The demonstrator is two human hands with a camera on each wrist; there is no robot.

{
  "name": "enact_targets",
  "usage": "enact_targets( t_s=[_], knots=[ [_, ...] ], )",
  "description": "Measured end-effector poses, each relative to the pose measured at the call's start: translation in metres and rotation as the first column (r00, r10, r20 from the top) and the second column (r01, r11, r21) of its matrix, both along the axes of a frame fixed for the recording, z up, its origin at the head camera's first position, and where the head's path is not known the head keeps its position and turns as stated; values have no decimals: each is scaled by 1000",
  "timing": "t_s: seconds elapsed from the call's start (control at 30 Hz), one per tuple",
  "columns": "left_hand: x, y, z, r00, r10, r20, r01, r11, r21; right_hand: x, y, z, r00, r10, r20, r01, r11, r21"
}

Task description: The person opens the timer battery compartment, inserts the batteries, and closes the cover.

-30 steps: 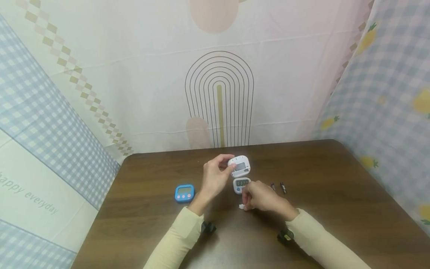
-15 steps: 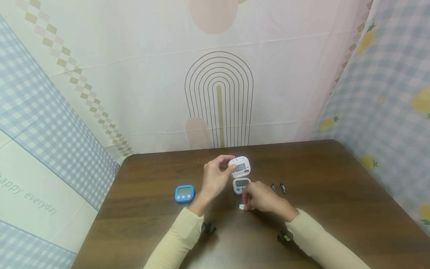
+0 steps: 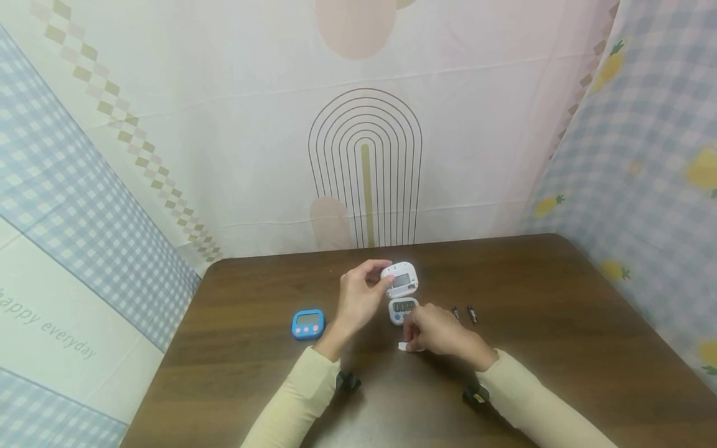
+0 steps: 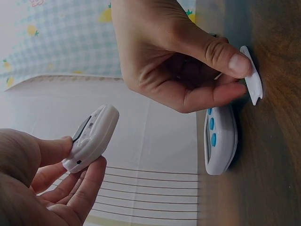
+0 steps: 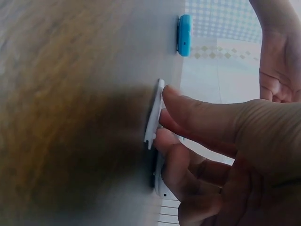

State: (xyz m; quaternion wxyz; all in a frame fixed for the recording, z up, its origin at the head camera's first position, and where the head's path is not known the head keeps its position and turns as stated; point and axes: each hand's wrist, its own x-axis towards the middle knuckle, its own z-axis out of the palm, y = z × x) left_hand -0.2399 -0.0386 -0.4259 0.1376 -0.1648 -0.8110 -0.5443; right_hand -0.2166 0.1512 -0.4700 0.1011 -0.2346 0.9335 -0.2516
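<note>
My left hand (image 3: 358, 294) holds a white digital timer (image 3: 401, 279) up off the table, thumb on one face and fingers behind. The face towards the head camera has a grey rectangle and a small dark opening below it. My right hand (image 3: 439, 328) pinches a thin white cover (image 4: 253, 77) between thumb and fingertips, close to the tabletop. The cover is tilted; in the right wrist view its notched end (image 5: 149, 142) shows. Just beyond that hand, a second white timer (image 3: 403, 308) with blue buttons and a lit digit display lies on the table, partly hidden by the fingers.
A blue timer (image 3: 307, 324) with pink buttons lies left of the left forearm. Two small batteries (image 3: 473, 314) lie to the right of the right hand. The brown wooden table (image 3: 252, 386) ends at a hanging patterned cloth (image 3: 269, 155).
</note>
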Motion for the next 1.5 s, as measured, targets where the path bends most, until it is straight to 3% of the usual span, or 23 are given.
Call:
enact_targets(
  t_s=[0.47,0.93,1.5],
  knots=[
    [0,2,0,1000,14,-10,-14,1000,3,-10,12,11,997,-78,-7,78,997,14],
    [1,1,-1,1000,17,8,-17,1000,-11,-20,27,10,990,-133,-36,135,990,48],
    [1,2,-2,1000,14,9,-14,1000,-7,-26,47,16,979,-162,-123,179,973,145]
  ],
)
